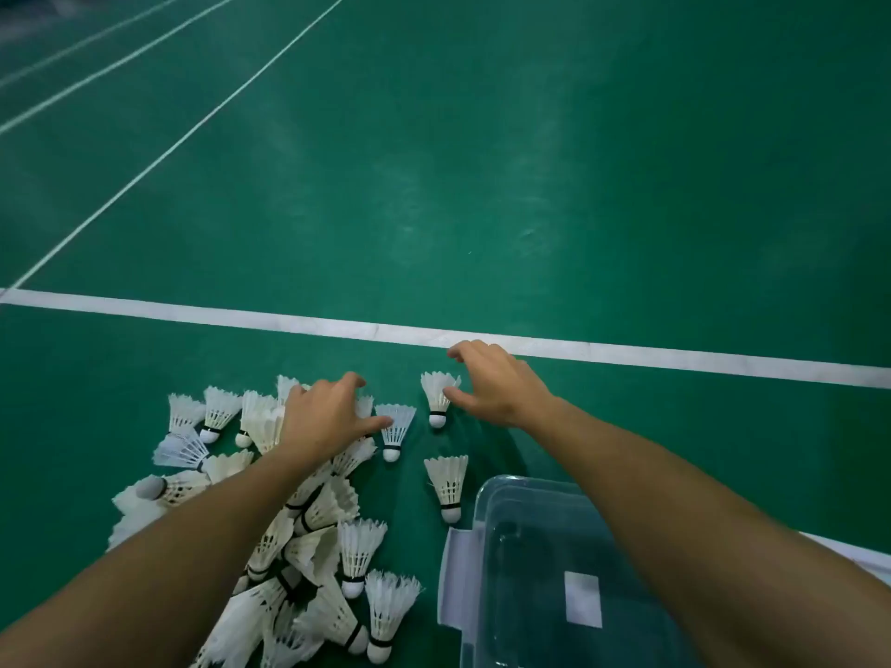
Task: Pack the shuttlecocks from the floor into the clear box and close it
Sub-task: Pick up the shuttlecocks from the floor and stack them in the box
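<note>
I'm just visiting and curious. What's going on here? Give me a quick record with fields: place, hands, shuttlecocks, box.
place: green court floor with a white line
left hand: fingers spread over the far edge of the shuttlecock pile, holding nothing that shows
right hand: open, thumb at the feathers of a lone shuttlecock
shuttlecocks: most heaped at left, a few scattered singly beside the heap
clear box: on the floor at right, open, no shuttlecocks visible inside
</note>
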